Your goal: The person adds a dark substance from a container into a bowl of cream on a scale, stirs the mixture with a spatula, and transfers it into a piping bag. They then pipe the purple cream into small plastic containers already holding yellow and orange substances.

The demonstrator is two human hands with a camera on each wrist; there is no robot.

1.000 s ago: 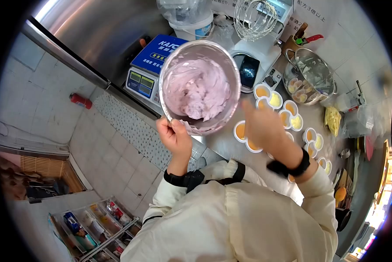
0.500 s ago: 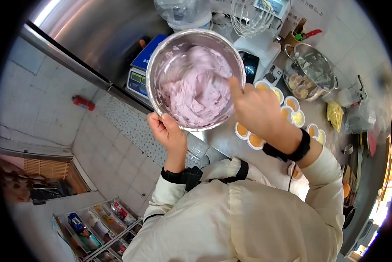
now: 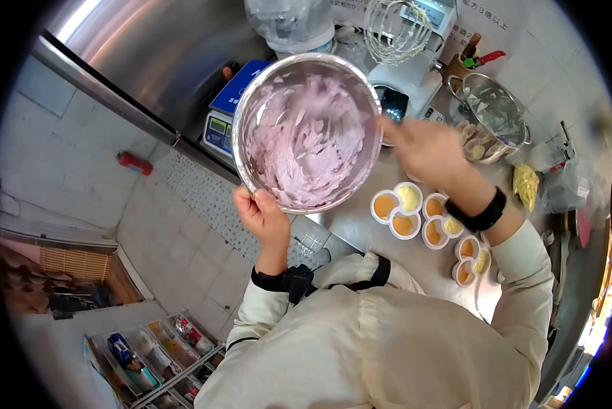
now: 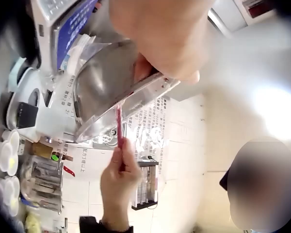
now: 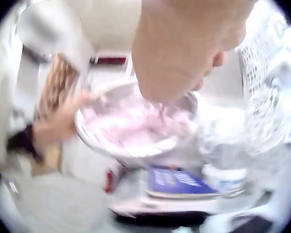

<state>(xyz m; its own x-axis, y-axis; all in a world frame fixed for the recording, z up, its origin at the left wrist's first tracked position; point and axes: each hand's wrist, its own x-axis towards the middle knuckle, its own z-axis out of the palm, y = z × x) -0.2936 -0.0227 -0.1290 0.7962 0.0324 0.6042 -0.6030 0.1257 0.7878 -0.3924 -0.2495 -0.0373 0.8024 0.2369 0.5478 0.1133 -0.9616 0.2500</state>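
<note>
In the head view, my left hand (image 3: pixel 263 218) grips the near rim of a round steel mixing bowl (image 3: pixel 237 140), thumb over the edge. The bowl hangs in the air, tilted toward me, with fluffy pale pink-purple cream (image 3: pixel 330 153) smeared round its wall. My right hand (image 3: pixel 432 153) is at the bowl's right rim. In the left wrist view that hand grips the slim pinkish-red handle of a spatula (image 4: pixel 120 126), which reaches over the rim. Its blade is hidden in the blurred cream. The bowl's plain outer wall (image 4: pixel 104 73) shows there too.
White three-part cups (image 3: pixel 391 217) with orange and pale yellow fillings stand on the steel counter at right. Behind the bowl are a blue-topped scale (image 3: pixel 218 133), a white bucket (image 3: pixel 289 46), a wire whisk (image 3: pixel 396 41) and a phone (image 3: pixel 394 105). A steel pot (image 3: pixel 513 146) stands back right.
My right hand has swept up and right along the bowl's side, and the cream has been turned into a new shape. The bowl has shifted slightly left; my left hand keeps its grip.
</note>
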